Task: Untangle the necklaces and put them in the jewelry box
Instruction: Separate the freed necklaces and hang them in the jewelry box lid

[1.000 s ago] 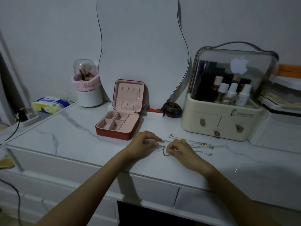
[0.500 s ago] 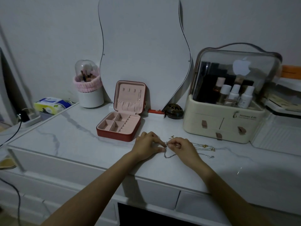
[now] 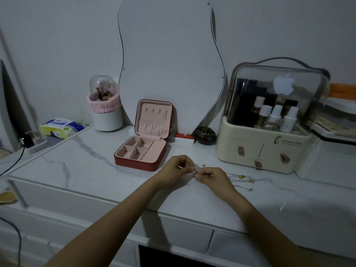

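Both forearms reach in; left hand (image 3: 176, 168) and right hand (image 3: 212, 177) meet fingertip to fingertip, pinching the thin necklaces (image 3: 238, 179), which trail toward three o'clock. The open jewelry box (image 3: 141, 151) sits at ten o'clock.

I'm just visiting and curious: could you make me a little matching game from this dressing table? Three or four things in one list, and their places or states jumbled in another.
Things:
1. jewelry box
2. necklaces
3. tissue pack
4. left hand

States:
a. far left, beyond the tabletop
b. pinching a chain
c. lid open, compartments bare
d. lying on the marble top, right of the hands

Pairs: 1-c, 2-d, 3-a, 4-b
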